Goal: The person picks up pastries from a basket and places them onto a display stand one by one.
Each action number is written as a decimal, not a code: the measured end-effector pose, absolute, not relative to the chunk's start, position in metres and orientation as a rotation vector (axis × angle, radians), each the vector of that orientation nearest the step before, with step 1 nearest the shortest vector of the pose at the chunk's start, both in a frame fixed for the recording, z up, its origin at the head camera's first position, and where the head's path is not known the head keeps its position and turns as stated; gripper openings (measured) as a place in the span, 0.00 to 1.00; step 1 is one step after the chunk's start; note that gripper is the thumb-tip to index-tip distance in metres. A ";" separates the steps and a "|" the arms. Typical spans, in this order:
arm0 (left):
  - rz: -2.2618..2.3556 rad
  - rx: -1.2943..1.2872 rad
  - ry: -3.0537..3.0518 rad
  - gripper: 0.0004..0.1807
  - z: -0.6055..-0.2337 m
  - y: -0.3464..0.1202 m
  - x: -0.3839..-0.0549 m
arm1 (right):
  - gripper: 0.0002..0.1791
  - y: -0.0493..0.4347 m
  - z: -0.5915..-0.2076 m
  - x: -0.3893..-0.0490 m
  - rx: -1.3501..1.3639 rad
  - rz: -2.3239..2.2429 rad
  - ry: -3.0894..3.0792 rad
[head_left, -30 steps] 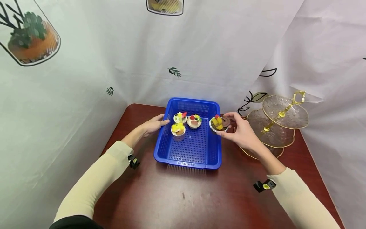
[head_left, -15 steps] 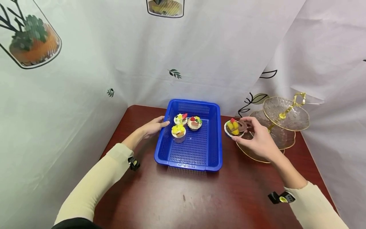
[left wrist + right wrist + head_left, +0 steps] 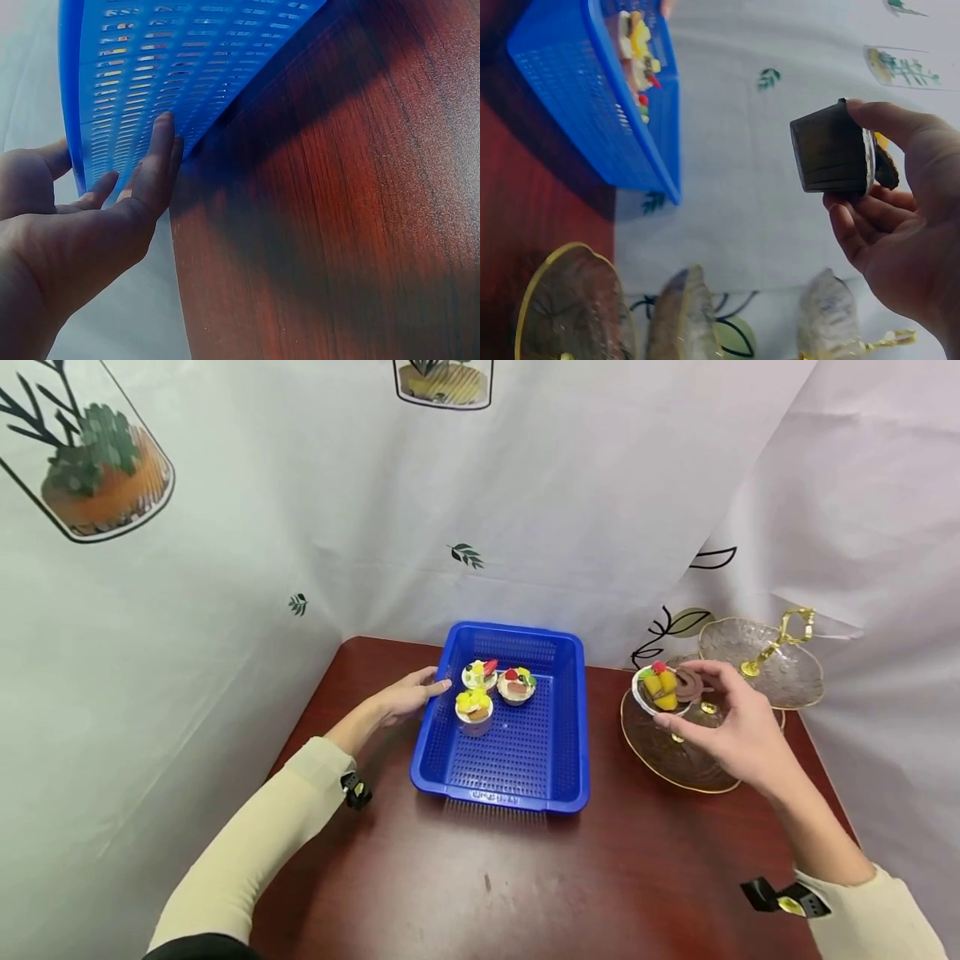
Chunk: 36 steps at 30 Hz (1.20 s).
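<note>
Right hand [image 3: 742, 739] pinching chocolate-swirl cupcake [image 3: 660, 687] between thumb and fingers; cupcake raised, near gold-rimmed stand [image 3: 798, 672] but apart from it. Left hand [image 3: 405, 699] gripping left wall of blue basket [image 3: 491, 798], thumb over rim, fingers along outside. In basket's far half, 3 more cupcakes [image 3: 474, 704]: 1 yellow-topped, 2 with red fruit. Basket and 3-tier stand on red-brown table [image 3: 420, 877]; printed cloth [image 3: 570, 527] behind.
</note>
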State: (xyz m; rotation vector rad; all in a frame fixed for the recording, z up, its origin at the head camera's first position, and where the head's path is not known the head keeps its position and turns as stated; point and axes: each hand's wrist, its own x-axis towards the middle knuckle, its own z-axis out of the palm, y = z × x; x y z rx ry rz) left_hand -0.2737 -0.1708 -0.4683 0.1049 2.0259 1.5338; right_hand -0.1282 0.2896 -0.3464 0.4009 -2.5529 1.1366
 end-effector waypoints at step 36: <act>1.532 0.091 2.021 0.31 -0.470 -0.172 -0.275 | 0.38 0.401 -0.331 -0.120 0.061 1.172 -2.400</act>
